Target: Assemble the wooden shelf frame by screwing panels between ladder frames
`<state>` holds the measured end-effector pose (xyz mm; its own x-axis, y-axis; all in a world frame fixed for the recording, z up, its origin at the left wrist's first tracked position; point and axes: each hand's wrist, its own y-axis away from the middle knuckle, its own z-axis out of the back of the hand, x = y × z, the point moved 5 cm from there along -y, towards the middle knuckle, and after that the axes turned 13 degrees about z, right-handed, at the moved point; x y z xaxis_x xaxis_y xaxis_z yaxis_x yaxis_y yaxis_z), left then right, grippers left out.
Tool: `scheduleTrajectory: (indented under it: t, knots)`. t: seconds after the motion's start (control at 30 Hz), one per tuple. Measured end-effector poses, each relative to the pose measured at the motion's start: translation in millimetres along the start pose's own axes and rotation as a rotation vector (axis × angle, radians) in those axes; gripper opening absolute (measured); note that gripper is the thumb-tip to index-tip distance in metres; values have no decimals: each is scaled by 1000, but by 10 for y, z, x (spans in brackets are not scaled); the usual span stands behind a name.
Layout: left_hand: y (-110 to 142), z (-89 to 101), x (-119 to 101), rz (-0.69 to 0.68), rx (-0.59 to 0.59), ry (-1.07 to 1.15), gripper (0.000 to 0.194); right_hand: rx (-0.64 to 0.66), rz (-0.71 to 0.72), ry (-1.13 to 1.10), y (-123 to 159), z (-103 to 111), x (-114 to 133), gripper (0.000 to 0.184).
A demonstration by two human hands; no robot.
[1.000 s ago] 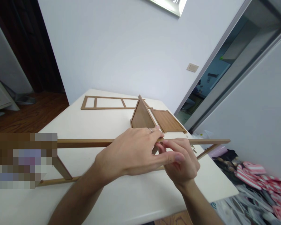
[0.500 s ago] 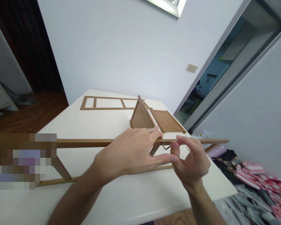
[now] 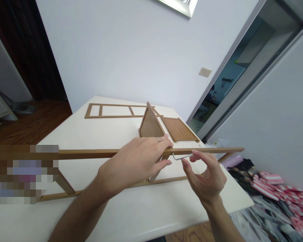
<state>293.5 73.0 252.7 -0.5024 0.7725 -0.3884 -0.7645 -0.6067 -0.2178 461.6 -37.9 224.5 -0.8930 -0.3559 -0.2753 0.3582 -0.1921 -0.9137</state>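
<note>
Since the earlier frame, the thumb of the left hand had drawn back from the right hand, and more of the key's long arm showed.

From the head view, the left hand was clamped over the upper rail of the frame, palm down, thumb on the near side. Past it, the key's bent end met the rail's underside beside a crossbar. Thumb and fingertips of the right hand stood somewhat parted at the key's long arm; whether they pinched it I could not tell.

The frame stood on the counter, its lower rail nearest the camera, its left end lost behind a blurred patch. Behind the left hand one panel stood up; another panel lay flat beyond, near a ladder-like frame.

With rails so slim, the frame looked light and stiff, likely to tip or twist if pushed off-centre; a grip close to the joint seemed best. The key looked like hard, smooth metal, thin enough to slip from the fingers. Holding the far end of its long arm would give most leverage, though too hard a turn could mar the wood.
</note>
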Motion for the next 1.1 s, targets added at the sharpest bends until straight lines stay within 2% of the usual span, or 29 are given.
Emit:
scheduleTrajectory:
  t: [0.27,0.53,0.8,1.1]
  knots:
    - [-12,-1,17,5,-22,4,26,23,-68,-2,152,3,-9,41]
    - [-17,-10,20,2,-15,-2,29,66,-88,-23,165,16,49,25]
    - [-16,-40,41,17,-8,-12,32,132,-129,-73,272,-43,122,19]
    - [-6,-40,37,25,-6,-18,33,156,-130,-143,255,-123,220,18]
